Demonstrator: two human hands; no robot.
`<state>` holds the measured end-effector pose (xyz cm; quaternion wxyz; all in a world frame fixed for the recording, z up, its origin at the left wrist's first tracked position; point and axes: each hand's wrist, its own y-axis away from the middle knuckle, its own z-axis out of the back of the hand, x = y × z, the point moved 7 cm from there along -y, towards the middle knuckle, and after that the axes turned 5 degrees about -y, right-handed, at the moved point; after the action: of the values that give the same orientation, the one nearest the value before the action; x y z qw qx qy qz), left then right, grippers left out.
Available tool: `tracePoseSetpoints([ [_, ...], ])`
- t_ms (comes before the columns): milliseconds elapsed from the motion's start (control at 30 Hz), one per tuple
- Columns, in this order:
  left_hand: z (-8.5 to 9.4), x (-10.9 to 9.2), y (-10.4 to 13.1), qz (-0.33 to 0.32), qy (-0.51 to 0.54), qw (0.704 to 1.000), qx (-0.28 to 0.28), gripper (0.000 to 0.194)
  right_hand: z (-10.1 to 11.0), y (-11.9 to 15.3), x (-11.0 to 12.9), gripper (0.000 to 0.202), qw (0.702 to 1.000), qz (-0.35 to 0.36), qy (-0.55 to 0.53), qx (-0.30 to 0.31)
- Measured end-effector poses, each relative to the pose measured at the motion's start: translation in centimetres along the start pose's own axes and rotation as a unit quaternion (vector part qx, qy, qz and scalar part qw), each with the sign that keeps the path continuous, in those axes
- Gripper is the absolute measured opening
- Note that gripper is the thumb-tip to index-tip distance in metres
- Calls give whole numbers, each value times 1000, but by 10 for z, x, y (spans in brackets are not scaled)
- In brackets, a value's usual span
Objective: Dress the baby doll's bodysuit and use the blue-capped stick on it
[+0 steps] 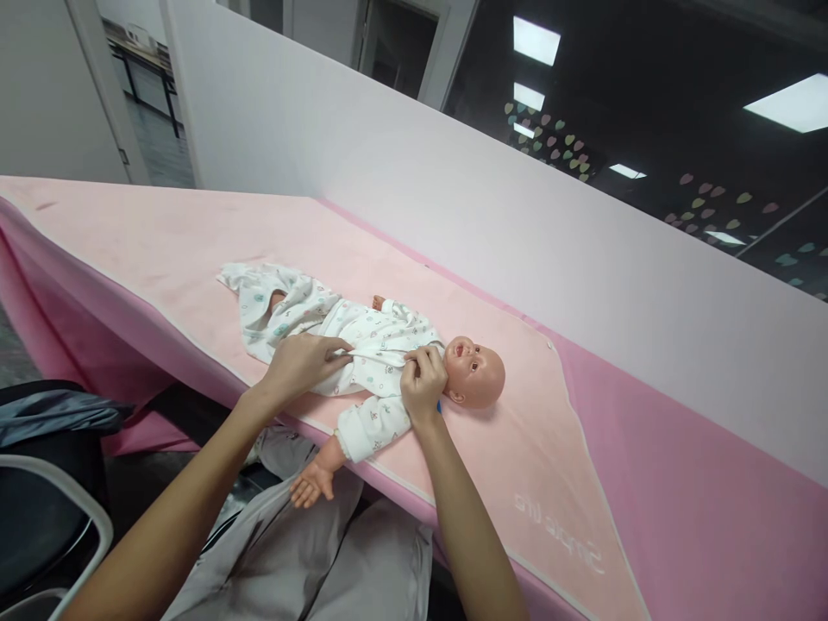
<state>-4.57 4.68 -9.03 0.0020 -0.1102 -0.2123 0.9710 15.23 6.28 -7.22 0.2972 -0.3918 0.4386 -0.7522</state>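
Note:
A baby doll (475,373) lies on its back on the pink mat, its bald head toward the right. White printed baby clothes (362,328) cover its body, with the legs' end loose and rumpled at the left. My left hand (303,360) pinches the front edge of the clothes over the belly. Near the doll's neck, my right hand (423,379) is closed on the same edge, and the cloth is drawn taut between both hands. One doll arm (320,470) sticks out over the table's near edge, palm up. The fabric inside my right fingers is mostly hidden.
The pink mat (536,457) spreads over a table draped in darker pink cloth (686,440). Behind it rises a white partition wall (414,181) with dark glass above. A black chair (45,517) with grey fabric on it stands at the lower left.

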Motion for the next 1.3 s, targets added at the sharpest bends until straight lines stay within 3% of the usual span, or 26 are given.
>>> tracePoseSetpoints([
  [433, -5, 2, 10, 32, 60, 997, -25, 30, 0, -1, 1, 22, 1000, 3, 1, 0],
  [800, -1, -4, 10, 19, -9, 1000, -8, 37, 0, 0, 0, 22, 1000, 3, 3, 3],
  [1100, -6, -25, 19, -11, -54, 997, -63, 31, -2, 1, -1, 22, 1000, -2, 1, 5],
  [1300, -13, -24, 23, 14, -46, 996, -81, 30, -2, 1, -1, 21, 1000, -1, 4, 7],
])
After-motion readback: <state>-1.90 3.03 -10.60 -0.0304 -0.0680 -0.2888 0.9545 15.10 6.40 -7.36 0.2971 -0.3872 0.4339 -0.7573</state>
